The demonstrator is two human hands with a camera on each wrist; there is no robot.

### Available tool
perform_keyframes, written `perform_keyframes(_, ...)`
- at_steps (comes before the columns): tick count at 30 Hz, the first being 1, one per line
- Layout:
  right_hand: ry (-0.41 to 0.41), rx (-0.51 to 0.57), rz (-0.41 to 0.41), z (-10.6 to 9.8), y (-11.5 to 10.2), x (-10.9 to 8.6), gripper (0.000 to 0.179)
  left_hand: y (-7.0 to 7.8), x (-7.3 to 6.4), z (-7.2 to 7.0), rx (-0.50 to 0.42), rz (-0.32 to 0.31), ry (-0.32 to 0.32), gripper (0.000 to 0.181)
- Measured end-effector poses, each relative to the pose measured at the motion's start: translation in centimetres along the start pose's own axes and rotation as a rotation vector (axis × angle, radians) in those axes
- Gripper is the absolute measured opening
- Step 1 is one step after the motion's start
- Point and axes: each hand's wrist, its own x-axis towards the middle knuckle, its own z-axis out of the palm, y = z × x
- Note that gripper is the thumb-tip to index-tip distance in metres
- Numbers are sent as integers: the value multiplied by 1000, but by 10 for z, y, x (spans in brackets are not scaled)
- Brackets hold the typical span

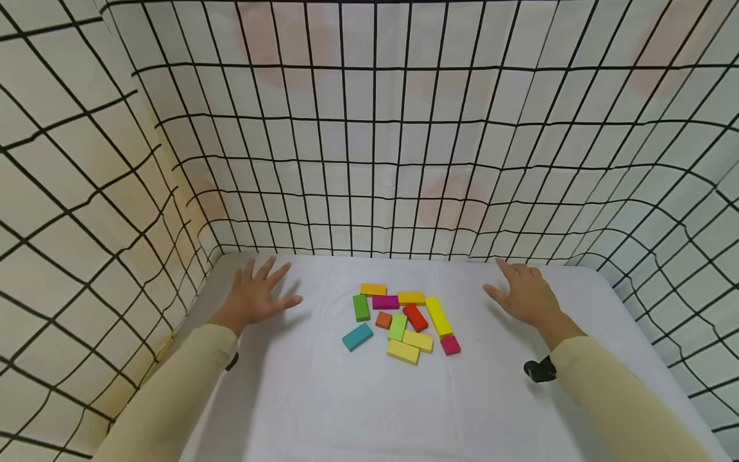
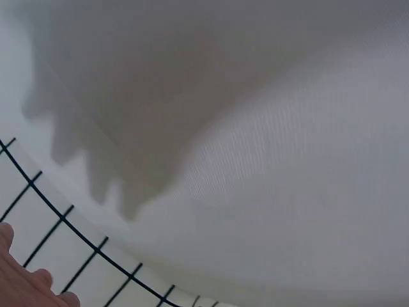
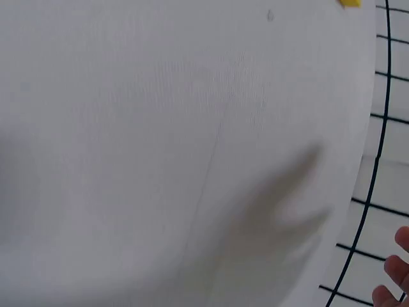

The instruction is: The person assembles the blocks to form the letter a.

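Note:
My left hand [image 1: 254, 298] hovers over the left part of the white table with its fingers spread and nothing in it. On the other side, my right hand [image 1: 524, 296] is held out over the table, fingers extended, also holding nothing. Between them lies a loose group of coloured blocks. The teal block [image 1: 357, 337] is nearest the left hand, beside a green block [image 1: 361, 308]. A long yellow block [image 1: 439, 317] and a crimson block [image 1: 450, 345] are on the right hand's side. A red block [image 1: 415, 317] and several yellow, orange and magenta ones sit among them.
A black wire grid [image 1: 375, 160] stands along the table's back, with more grid at both sides. White cloth covers the table [image 1: 346, 410]. A dark wrist camera [image 1: 541, 370] hangs under the right sleeve. Hand shadows fall on the cloth in both wrist views.

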Motion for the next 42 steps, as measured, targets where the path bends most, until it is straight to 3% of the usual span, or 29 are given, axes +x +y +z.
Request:
perform_keyframes(10, -139, 97, -71, 11, -37, 5, 75, 13, 1, 7, 0, 16, -9, 97)
perform_keyframes(19, -426, 298, -1, 26, -72, 8, 77, 29, -3, 15, -18, 69, 12, 93)
perform_keyframes(29, -445, 394, 28, 35, -88, 6, 66, 69, -5, 23, -84, 111, -3, 85)
perform_keyframes(33, -454, 384, 23, 38, -86, 7, 67, 89, -8, 25, -97, 126, -40, 84)
perform_keyframes(37, -434, 370, 25, 41, -86, 9, 67, 113, -13, 26, -125, 140, -116, 82)
perform_keyframes(42, -403, 344, 32, 44, -89, 12, 67, 148, -22, 27, -154, 236, -170, 72)
